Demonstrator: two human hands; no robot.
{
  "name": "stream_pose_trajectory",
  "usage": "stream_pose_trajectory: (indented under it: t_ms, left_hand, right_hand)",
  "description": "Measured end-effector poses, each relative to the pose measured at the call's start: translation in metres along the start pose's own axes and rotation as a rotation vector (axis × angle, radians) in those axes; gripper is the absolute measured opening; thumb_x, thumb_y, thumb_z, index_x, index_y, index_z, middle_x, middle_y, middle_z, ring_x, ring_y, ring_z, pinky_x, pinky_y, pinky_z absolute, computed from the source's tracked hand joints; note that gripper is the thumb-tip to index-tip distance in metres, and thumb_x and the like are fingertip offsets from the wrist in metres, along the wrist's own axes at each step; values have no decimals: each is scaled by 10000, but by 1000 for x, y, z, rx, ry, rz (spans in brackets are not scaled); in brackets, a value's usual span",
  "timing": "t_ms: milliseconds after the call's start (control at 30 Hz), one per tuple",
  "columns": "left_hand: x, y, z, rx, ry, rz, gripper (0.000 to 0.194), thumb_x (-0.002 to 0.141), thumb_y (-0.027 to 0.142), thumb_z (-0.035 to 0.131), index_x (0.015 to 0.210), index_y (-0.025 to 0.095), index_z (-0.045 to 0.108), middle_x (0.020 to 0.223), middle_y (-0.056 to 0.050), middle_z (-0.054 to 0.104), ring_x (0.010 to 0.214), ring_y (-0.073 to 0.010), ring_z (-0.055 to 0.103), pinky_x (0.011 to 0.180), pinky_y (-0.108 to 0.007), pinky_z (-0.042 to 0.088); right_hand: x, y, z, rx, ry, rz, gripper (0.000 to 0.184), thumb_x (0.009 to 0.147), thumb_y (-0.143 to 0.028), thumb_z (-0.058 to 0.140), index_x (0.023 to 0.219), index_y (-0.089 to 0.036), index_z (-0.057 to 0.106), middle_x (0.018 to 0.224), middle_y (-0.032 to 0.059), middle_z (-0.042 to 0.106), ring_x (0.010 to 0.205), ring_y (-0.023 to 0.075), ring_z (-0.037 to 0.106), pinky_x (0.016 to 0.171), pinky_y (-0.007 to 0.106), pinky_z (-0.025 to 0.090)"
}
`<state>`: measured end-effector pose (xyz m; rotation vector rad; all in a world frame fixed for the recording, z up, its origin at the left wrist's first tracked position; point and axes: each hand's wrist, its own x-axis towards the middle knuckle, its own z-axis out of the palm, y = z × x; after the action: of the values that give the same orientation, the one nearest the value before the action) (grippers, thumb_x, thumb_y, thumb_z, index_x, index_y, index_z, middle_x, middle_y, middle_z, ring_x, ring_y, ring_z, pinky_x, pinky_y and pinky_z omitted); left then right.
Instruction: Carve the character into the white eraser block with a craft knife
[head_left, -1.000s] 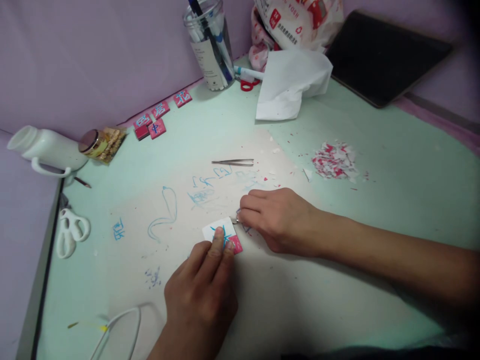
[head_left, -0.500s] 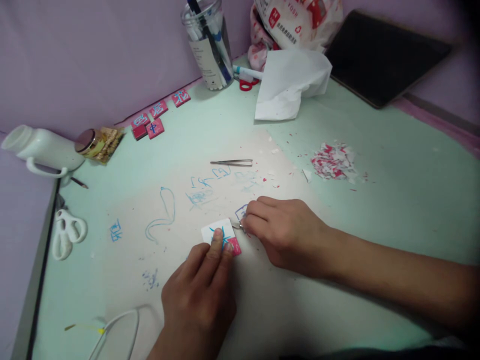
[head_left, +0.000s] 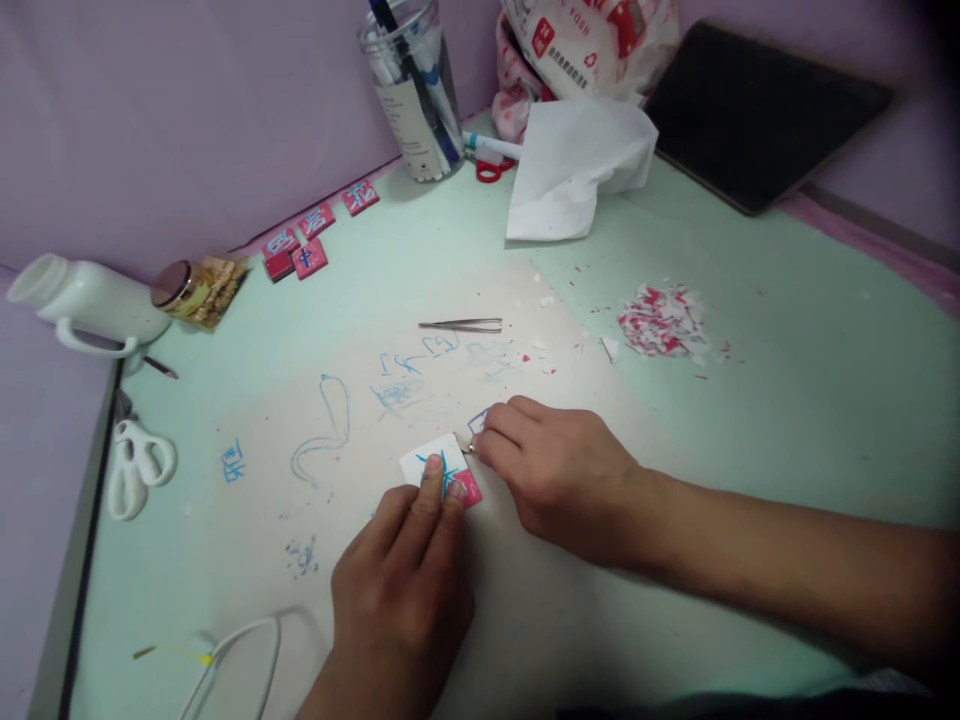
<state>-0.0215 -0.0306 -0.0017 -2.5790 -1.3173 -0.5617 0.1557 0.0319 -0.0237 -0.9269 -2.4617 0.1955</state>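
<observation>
A small square carving block (head_left: 424,456), white on top with blue strokes and one pink corner, lies flat on the work surface. My left hand (head_left: 409,560) presses it down, two fingertips on its top and the other fingers curled; the thumb is hidden. My right hand (head_left: 547,470) is closed around a carving tool (head_left: 469,449). Only the tool's short metal tip shows, at the block's right edge; its handle is hidden in the fist. Beyond the right fingers, a drawn blue outline (head_left: 478,419) is partly covered.
Tweezers (head_left: 460,325) lie beyond the hands, and a heap of pink and white shavings (head_left: 664,322) is to the right. Several pink carved blocks (head_left: 310,258) sit along the wall. White scissors (head_left: 139,465), a pen jar (head_left: 416,110), crumpled tissue (head_left: 577,175) and a black tablet (head_left: 757,110) stand around.
My right hand has moved slightly left, bringing the tool tip closer against the block's edge. The left hand still presses on the block, and the view has shifted a little.
</observation>
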Motion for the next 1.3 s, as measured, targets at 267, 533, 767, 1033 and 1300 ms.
stream_pose_trajectory:
  t_ms: [267,533,767,1033,1300]
  left_hand:
    - [-5,0,1,9,-21,-4,362,685,-69,518,995,51,663,1078,-200,695,774,-214,594,586,-316,553]
    - [1,5,2,53,45,-51,309,691,-59,512,916,64,686,1000,-177,726,720,-215,622,527,-295,534]
    - [4,13,5,93,70,-74,300,694,-56,517,905,65,693,961,-162,737,706,-208,619,584,-299,545]
    - [-3,12,7,170,21,-16,350,693,-32,521,1001,55,663,1035,-165,715,794,-230,618,631,-307,534]
    - [-4,12,9,153,5,-26,336,719,-29,455,981,47,651,1013,-183,712,806,-241,609,592,-304,510]
  right_hand:
    - [-3,-7,0,2,25,71,220,666,-22,483,760,-142,642,732,69,595,675,206,484,531,303,334]
    - [-5,-12,-2,-4,38,88,245,658,0,471,765,-137,644,721,70,594,670,209,482,529,303,333]
    - [-8,-17,-1,-26,53,150,207,736,-21,463,734,-150,625,711,68,580,659,203,477,524,309,310]
    - [-2,-5,-1,5,2,147,189,768,-48,487,793,-167,632,782,44,608,719,182,490,552,303,293]
    - [17,9,4,25,-99,83,167,769,-66,510,800,-170,637,804,33,634,723,170,484,544,306,258]
